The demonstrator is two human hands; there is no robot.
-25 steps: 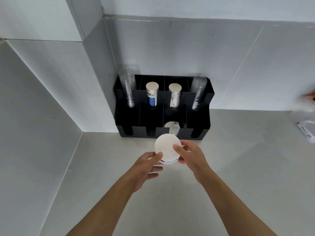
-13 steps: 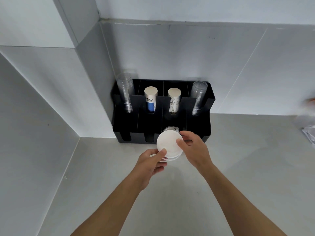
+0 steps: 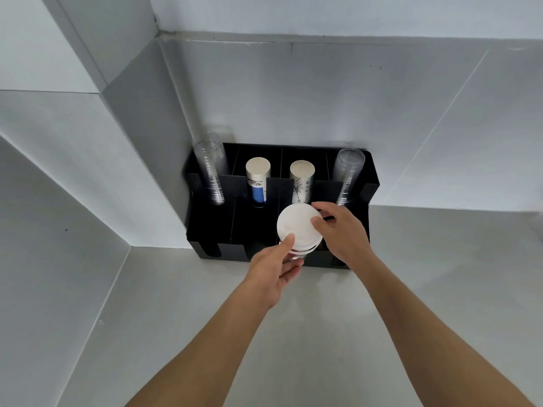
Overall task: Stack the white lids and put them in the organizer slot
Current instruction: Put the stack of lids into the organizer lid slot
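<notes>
The place is a corner where a light grey counter meets walls covered with large pale grey tiles. Thin joints run between the tiles, some of them slanted in this wide view. On the left, a tiled side wall comes forward and makes an inner corner with the back wall. The light is soft and even, a little brighter on the upper left tiles.
</notes>
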